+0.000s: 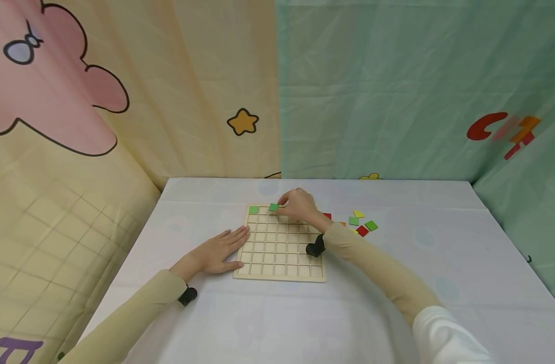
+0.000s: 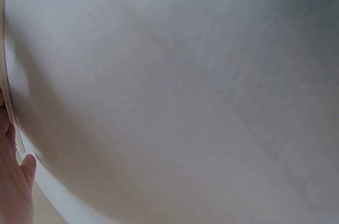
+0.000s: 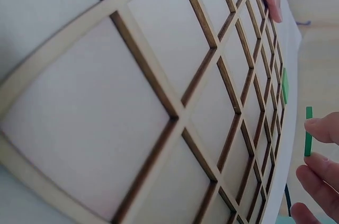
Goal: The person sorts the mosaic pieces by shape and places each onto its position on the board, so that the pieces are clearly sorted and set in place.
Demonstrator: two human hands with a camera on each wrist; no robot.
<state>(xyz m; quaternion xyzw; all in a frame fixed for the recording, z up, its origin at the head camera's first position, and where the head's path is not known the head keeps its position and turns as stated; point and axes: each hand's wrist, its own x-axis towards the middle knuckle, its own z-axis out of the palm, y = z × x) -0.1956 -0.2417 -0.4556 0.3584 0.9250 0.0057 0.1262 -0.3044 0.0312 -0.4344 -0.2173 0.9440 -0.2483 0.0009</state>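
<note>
A: Report progress.

B: From where I stand, one flat green square tile (image 1: 253,210) is seated in the far-left corner cell of the square pale wooden grid board (image 1: 280,258). A second green square tile (image 1: 273,207) is held near the far edge, right of the first — raised, not yet seated.

A: State of hands?

B: Right hand (image 1: 299,205): thumb and fingers pinched on the second tile. Left hand (image 1: 220,253): fingers extended, thumb apart, resting at the board's left edge.

A: Remaining?

B: Other visible cells are bare; those beneath the right arm — cannot tell. Loose red, orange, yellow and green tiles (image 1: 371,225) lie right of the board.
</note>
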